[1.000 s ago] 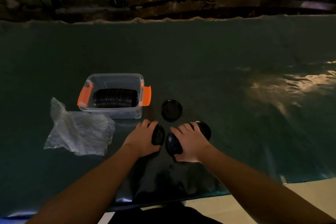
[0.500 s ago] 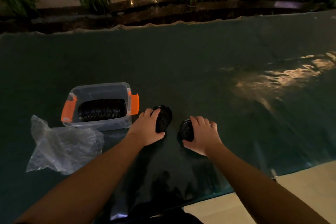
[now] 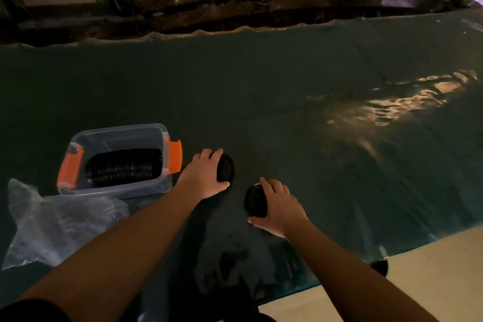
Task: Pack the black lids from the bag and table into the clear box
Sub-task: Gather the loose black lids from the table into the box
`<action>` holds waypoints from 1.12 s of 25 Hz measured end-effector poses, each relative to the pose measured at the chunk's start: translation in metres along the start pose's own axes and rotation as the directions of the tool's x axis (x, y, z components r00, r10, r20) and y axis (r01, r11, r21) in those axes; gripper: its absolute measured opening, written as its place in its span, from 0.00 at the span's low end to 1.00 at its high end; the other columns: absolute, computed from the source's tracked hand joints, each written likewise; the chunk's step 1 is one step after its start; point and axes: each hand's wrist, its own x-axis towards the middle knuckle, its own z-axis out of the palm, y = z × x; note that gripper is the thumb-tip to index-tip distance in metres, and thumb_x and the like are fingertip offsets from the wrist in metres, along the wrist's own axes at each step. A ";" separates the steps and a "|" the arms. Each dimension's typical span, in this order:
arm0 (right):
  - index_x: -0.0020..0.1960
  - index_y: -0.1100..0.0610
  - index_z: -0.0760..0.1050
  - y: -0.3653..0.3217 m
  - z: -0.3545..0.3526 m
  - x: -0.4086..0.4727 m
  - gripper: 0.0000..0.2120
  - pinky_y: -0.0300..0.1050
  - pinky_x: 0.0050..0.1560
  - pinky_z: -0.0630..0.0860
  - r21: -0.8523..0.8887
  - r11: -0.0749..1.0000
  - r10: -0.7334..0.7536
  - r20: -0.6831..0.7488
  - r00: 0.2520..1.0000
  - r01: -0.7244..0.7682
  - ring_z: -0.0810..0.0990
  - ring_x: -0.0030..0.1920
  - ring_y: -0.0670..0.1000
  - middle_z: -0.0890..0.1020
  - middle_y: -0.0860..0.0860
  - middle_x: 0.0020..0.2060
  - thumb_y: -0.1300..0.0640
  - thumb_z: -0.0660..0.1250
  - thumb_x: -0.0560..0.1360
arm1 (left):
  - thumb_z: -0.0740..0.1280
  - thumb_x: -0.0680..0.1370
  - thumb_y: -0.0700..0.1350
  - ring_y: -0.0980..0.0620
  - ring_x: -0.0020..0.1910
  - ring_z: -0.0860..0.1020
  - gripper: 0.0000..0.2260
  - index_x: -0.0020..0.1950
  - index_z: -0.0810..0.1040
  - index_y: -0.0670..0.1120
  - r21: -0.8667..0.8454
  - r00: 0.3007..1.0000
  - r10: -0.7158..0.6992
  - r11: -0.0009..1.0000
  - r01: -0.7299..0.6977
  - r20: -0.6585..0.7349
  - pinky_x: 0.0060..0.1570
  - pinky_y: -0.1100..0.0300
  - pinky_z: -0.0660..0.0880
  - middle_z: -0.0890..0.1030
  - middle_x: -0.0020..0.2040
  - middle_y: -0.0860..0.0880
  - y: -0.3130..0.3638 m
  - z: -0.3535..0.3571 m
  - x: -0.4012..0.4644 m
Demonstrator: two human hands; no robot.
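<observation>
A clear box [image 3: 120,136] with orange latches stands at the left of the dark green table, and a row of black lids [image 3: 125,167] lies on edge inside it. Just right of the box, my left hand [image 3: 203,175] grips a black lid [image 3: 226,167], held on edge against the table. Nearer to me, my right hand [image 3: 281,206] grips more black lids [image 3: 256,200], also on edge; how many I cannot tell. A crumpled clear plastic bag [image 3: 57,222] lies in front of the box, looking flat.
The table's near edge [image 3: 339,277] runs diagonally at the lower right, with pale floor beyond it. A glare patch shines on the cover at the right. Potted plants stand along a dark ledge behind the table's far edge.
My left hand moved away from me to the loose lid near the box and took hold of it. The right hand keeps its lids; the hands have moved apart.
</observation>
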 end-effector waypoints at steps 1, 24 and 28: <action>0.80 0.50 0.50 0.000 0.001 0.001 0.54 0.58 0.65 0.73 -0.004 1.000 -0.001 0.009 1.000 0.001 0.66 0.71 0.57 0.63 0.52 0.74 0.31 0.72 0.64 | 0.74 0.71 0.60 0.41 0.72 0.65 0.45 0.80 0.53 0.51 -0.003 1.000 -0.004 1.000 0.004 0.009 0.66 0.43 0.73 0.63 0.75 0.44 0.000 0.002 0.003; 0.76 0.48 0.57 -0.084 -0.053 0.095 0.48 0.58 0.59 0.76 -0.093 0.964 -0.253 -0.032 0.967 0.249 0.70 0.66 0.57 0.68 0.52 0.67 0.37 0.76 0.64 | 0.82 0.61 0.53 0.42 0.76 0.62 0.60 0.80 0.44 0.49 -0.384 0.983 -0.182 0.906 0.177 0.023 0.74 0.42 0.62 0.65 0.77 0.43 -0.037 0.032 -0.018; 0.76 0.48 0.57 -0.096 -0.041 0.103 0.48 0.58 0.60 0.75 -0.114 0.959 -0.256 0.029 0.966 0.258 0.69 0.67 0.58 0.68 0.52 0.68 0.38 0.76 0.64 | 0.81 0.62 0.55 0.42 0.76 0.63 0.59 0.81 0.44 0.49 -0.365 0.985 -0.170 0.915 0.173 0.040 0.74 0.44 0.61 0.64 0.78 0.43 -0.049 0.032 -0.022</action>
